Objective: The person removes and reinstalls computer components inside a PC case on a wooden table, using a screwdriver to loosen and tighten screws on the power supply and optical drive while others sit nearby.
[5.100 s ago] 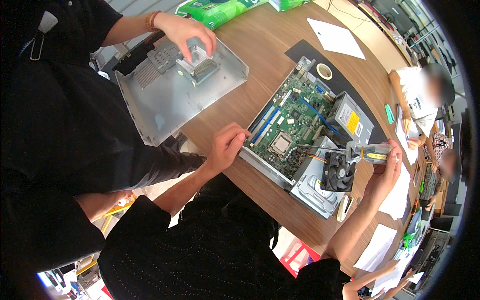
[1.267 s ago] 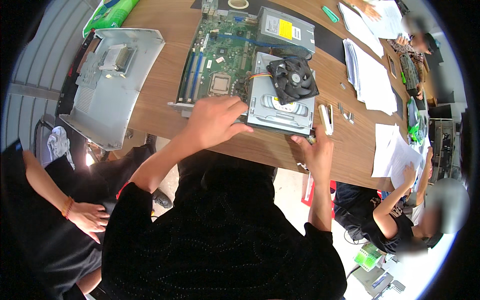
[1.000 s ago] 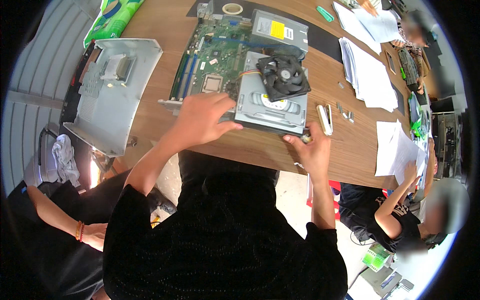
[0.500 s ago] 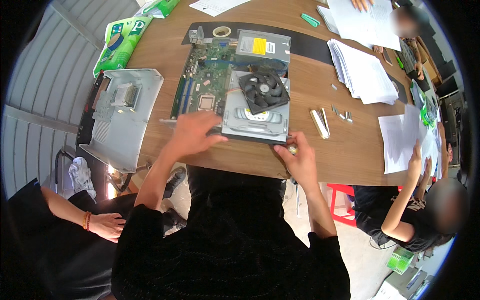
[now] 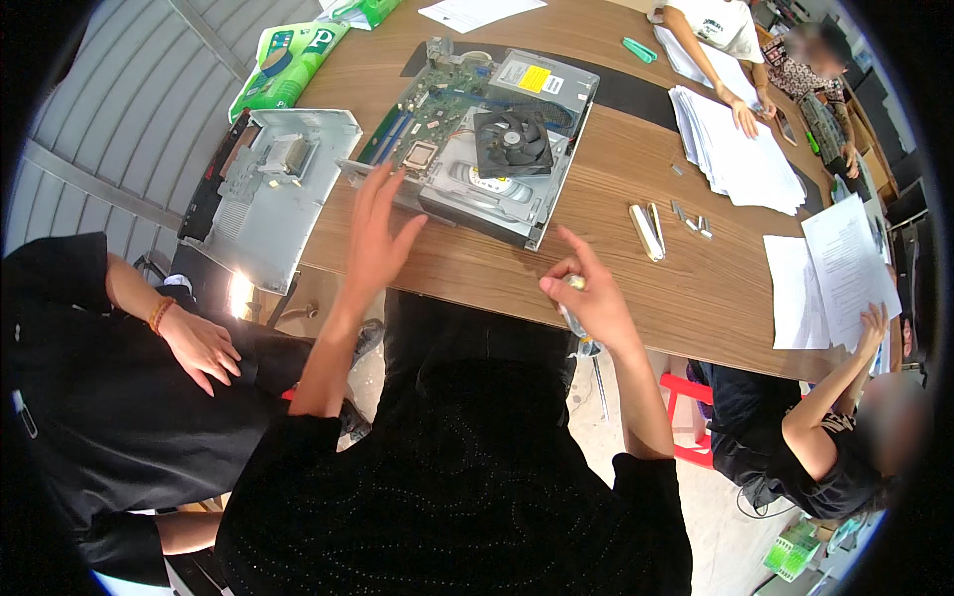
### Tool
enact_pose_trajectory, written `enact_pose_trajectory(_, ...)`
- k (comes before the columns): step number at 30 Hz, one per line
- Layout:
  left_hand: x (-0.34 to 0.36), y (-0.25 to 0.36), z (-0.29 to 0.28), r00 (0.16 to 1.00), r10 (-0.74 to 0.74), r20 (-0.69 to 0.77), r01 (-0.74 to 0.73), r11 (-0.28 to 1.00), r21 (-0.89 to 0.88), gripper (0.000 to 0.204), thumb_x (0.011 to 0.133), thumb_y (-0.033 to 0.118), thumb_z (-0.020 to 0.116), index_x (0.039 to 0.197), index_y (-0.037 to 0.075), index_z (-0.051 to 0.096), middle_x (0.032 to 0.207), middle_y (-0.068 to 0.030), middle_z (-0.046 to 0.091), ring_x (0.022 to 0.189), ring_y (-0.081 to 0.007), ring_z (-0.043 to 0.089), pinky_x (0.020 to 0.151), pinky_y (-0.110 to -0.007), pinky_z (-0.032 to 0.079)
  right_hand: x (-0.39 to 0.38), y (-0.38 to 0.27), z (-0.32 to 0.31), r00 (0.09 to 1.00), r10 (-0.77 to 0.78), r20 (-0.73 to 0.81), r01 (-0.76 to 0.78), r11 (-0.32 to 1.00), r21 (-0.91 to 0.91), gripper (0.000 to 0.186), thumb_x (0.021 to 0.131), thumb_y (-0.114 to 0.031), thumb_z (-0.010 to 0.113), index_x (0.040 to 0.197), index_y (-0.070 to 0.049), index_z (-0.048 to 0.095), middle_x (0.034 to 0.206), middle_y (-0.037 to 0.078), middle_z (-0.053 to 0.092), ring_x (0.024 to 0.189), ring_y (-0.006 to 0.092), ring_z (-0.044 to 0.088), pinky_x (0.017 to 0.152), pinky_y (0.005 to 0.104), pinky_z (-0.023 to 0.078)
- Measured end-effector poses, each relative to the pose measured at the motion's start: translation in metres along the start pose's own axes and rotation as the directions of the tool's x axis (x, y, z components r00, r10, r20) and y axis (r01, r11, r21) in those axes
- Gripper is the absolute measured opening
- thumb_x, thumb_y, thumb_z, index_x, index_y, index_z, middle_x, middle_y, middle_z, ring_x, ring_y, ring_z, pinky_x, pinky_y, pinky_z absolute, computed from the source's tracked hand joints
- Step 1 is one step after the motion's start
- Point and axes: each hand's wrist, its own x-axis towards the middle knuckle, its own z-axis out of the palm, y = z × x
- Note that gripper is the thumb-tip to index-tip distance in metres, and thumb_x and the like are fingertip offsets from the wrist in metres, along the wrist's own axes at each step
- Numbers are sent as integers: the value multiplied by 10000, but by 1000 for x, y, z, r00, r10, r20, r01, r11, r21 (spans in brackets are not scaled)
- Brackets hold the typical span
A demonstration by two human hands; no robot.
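Observation:
An opened desktop computer case [image 5: 477,211] lies angled on the table, its circuit board [image 5: 433,117] exposed at left. A black fan [image 5: 513,144] rests on the silver hard drive [image 5: 492,185] area; behind it is a metal optical drive [image 5: 545,79]. My left hand [image 5: 376,233] is open, fingers spread, at the case's near left edge; whether a fingertip touches it I cannot tell. Off the near right corner, my right hand [image 5: 593,298] has its index finger stretched and the others curled around what looks like a screwdriver with a clear yellowish handle [image 5: 573,316], mostly hidden.
Left of the case lies its detached cover [image 5: 328,149]. A white stapler [image 5: 647,232] and small metal pieces [image 5: 693,221] are at right, with paper stacks [image 5: 730,159] beyond. A green packet [image 5: 288,65] stands at far left. Other people sit around; one holds a sheet [image 5: 850,258].
The case has turned clockwise, its near right corner now jutting toward me. Both hands have come away from their hold on its front edge, and my left fingers have spread.

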Motion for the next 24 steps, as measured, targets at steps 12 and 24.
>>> enact_pose_trajectory(12,-45,43,64,874,-478,84,403,619,-674,689,943,114,606,1483,-85,227,1514,-275,319,1393,-361,367,1131,-385,306,135,-32,-71,975,-178,-132,155,974,-165,559,796,-86,536,1344,23,525,1188,103,632,715,115,616,679,257,487)
enact_pose_trajectory(24,-14,-1,48,867,-461,193,465,606,-645,618,954,132,598,1464,-66,313,1531,-232,324,1414,-312,338,1135,-366,310,137,-36,-62,995,3,-98,-9,998,-59,484,831,-98,540,1309,-35,587,1177,62,592,625,104,576,503,246,464)
